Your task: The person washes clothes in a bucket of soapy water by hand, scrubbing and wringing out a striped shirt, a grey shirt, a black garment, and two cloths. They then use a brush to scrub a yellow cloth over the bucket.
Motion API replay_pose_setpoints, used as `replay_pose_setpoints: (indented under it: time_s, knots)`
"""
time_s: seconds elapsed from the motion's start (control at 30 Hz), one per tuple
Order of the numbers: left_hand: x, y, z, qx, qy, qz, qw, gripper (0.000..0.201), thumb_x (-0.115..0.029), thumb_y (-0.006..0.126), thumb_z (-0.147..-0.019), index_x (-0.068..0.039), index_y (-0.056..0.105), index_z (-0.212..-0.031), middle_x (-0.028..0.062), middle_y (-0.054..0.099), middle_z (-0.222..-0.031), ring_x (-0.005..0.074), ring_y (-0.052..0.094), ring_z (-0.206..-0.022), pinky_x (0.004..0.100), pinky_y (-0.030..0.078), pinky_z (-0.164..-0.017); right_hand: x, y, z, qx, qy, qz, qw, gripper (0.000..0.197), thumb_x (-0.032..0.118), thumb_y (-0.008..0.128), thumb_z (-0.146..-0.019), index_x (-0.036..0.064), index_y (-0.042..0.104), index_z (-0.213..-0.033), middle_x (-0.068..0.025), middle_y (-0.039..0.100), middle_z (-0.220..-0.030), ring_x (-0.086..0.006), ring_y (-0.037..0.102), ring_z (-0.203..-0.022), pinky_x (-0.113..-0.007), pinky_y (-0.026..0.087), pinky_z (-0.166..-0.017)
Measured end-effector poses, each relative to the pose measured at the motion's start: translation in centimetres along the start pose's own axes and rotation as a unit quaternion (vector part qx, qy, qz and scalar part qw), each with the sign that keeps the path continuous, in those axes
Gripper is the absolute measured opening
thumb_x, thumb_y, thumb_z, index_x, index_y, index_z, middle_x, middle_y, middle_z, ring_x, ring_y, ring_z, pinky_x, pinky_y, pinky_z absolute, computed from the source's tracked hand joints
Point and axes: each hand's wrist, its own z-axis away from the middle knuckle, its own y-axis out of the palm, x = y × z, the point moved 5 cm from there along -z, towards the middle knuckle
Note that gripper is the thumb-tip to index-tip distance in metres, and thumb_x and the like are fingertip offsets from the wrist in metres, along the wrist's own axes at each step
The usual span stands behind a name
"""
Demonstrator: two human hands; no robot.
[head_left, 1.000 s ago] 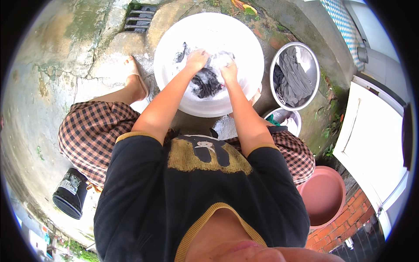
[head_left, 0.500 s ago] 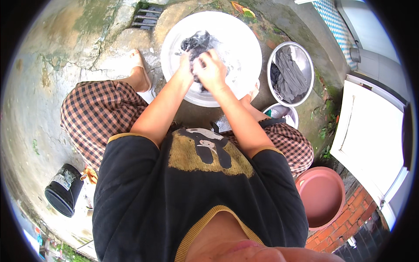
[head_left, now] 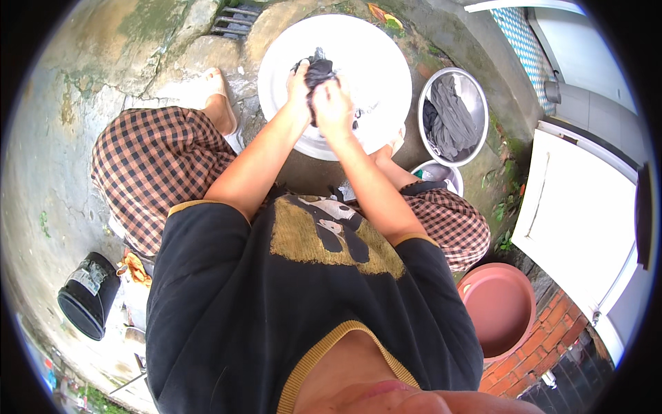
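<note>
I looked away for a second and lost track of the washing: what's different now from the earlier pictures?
The right hand has moved left, close to the left hand. The dark cloth, earlier spread low in the suds, is now bunched up between both hands. Unchanged: the white tub, and the gray cloth in the metal basin.

Bright daylight washes out the white basin [head_left: 383, 62], the right hand [head_left: 333, 105] blurs, and outer edges bend.
</note>
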Motion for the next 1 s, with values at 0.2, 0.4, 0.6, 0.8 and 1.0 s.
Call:
replay_pose_setpoints:
  time_s: [0.2,0.4,0.6,0.8,1.0]
  knots:
    - [2.8,7.0,4.8,-0.120,0.153,-0.165,0.967,0.023,-0.016,0.061,-0.088,0.000,0.054,-0.104,0.0063,0.060,-0.088,0.0153,0.059,-0.073,0.0278,0.050,-0.066,-15.6,-0.6,2.8,0.162,0.287,-0.330,0.885,0.022,0.022,0.049,-0.090,0.0074,0.064,-0.098,-0.0080,0.063,-0.099,-0.0144,0.054,-0.087,-0.031,0.041,-0.078]
    - [7.9,6.9,6.0,0.122,0.099,-0.462,0.873,0.041,-0.004,0.056,-0.081,-0.005,0.051,-0.122,0.0063,0.057,-0.104,0.0133,0.053,-0.098,0.0259,0.043,-0.088,-15.0,-7.5,-1.4,0.112,0.379,-0.479,0.783,0.056,0.035,0.063,-0.085,-0.0008,0.049,-0.125,-0.0113,0.057,-0.122,-0.0206,0.051,-0.114,-0.035,0.040,-0.093]
    - [8.2,0.6,4.6,-0.136,0.098,-0.311,0.935,0.011,-0.009,0.056,-0.080,-0.005,0.053,-0.090,0.0033,0.055,-0.074,0.0116,0.051,-0.064,0.0272,0.044,-0.063,-16.1,-4.7,-0.1,0.226,0.303,-0.242,0.894,0.045,-0.004,0.058,-0.075,0.0010,0.054,-0.120,-0.0135,0.062,-0.105,-0.0189,0.059,-0.097,-0.028,0.046,-0.084]
    - [4.4,-1.0,2.5,-0.040,-0.103,-0.077,0.991,0.051,-0.049,0.037,-0.095,-0.009,0.055,-0.122,0.0116,0.062,-0.114,0.0231,0.060,-0.100,0.0390,0.049,-0.088,-3.5,-2.7,1.5,0.205,0.021,-0.143,0.968,0.031,-0.004,0.048,-0.074,0.0053,0.063,-0.099,-0.0113,0.059,-0.096,-0.0240,0.059,-0.092,-0.030,0.045,-0.085]
    - [3.3,-1.9,1.8,-0.023,-0.078,0.020,0.997,0.027,-0.019,0.040,-0.093,-0.002,0.057,-0.106,0.0132,0.062,-0.099,0.0252,0.062,-0.088,0.0372,0.053,-0.076,5.4,-3.8,0.0,0.121,-0.052,-0.064,0.989,0.014,0.008,0.051,-0.077,0.0097,0.062,-0.086,-0.0134,0.055,-0.080,-0.0320,0.059,-0.073,-0.040,0.048,-0.068]
